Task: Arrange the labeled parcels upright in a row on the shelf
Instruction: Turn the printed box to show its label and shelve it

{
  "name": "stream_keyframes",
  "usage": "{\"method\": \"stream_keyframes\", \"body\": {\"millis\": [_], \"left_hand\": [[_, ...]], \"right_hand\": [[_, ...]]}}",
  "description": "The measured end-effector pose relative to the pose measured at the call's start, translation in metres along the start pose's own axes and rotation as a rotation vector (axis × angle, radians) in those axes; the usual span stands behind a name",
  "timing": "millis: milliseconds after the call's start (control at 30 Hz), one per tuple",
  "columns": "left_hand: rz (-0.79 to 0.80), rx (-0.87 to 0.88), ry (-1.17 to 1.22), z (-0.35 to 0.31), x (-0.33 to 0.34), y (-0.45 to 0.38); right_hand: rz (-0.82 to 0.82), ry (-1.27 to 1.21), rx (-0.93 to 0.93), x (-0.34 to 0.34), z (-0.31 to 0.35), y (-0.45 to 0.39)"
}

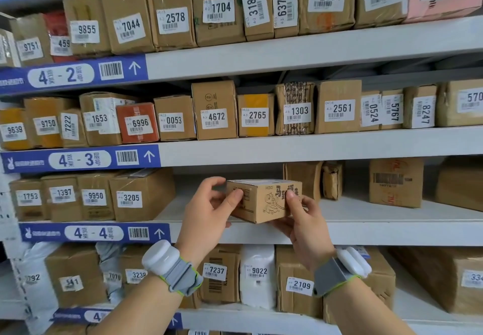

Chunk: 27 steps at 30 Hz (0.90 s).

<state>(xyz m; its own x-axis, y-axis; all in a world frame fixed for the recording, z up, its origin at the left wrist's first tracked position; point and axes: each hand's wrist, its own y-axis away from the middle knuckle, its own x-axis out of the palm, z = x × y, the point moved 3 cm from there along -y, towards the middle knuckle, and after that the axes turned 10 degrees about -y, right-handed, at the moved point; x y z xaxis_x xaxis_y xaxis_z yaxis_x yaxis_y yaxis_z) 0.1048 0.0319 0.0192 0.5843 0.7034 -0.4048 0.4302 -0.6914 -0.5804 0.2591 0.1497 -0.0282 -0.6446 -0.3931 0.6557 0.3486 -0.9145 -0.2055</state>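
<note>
Shelving fills the whole view, grey metal tiers packed with brown boxes, blue tier tags on the left edges. Nearest the camera are the two hands, both wearing grey wrist straps with white pods.

Left hand [206,211] is curled round the left end of a small cardboard box [264,200], thumb on its front face, fingers reaching behind. Right hand [303,219] has the right end, thumb on the printed cartoon and the palm cupped under the bottom corner. So both are closed on the same parcel, neither one free.

The box sits right at the front lip of the 4-4 shelf [366,219], its near bottom edge about at the edge, I can't tell if its weight is on the board or in the hands. Its long axis runs left to right, turned a bit so one corner points at the camera. No number sticker shows on the sides I can see.

Going further back: the labelled row ends with parcel 3205 [142,194] off to the left, and there's bare shelf between it and the held box. That gap is the thing to aim for I reckon, so the box wants to travel left. Behind and right stand a few unlabelled parcels [396,181], deeper on the board.
</note>
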Motion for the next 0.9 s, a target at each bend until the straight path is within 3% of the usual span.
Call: {"method": "stream_keyframes", "body": {"millis": [167,433,667,900], "left_hand": [[0.055,-0.002,-0.008,0.009,0.003,-0.002],[0.182,-0.106,0.11,0.004,0.011,0.0],[0.233,-0.164,0.264,0.018,0.009,-0.002],[0.221,-0.203,0.44,0.025,0.013,-0.005]], "right_hand": [[-0.061,0.058,-0.077,-0.001,0.003,0.001],[-0.01,0.294,-0.189,0.006,0.014,0.017],[0.012,0.241,0.084,0.006,0.02,0.021],[0.004,0.372,0.06,0.001,0.02,0.016]]}}
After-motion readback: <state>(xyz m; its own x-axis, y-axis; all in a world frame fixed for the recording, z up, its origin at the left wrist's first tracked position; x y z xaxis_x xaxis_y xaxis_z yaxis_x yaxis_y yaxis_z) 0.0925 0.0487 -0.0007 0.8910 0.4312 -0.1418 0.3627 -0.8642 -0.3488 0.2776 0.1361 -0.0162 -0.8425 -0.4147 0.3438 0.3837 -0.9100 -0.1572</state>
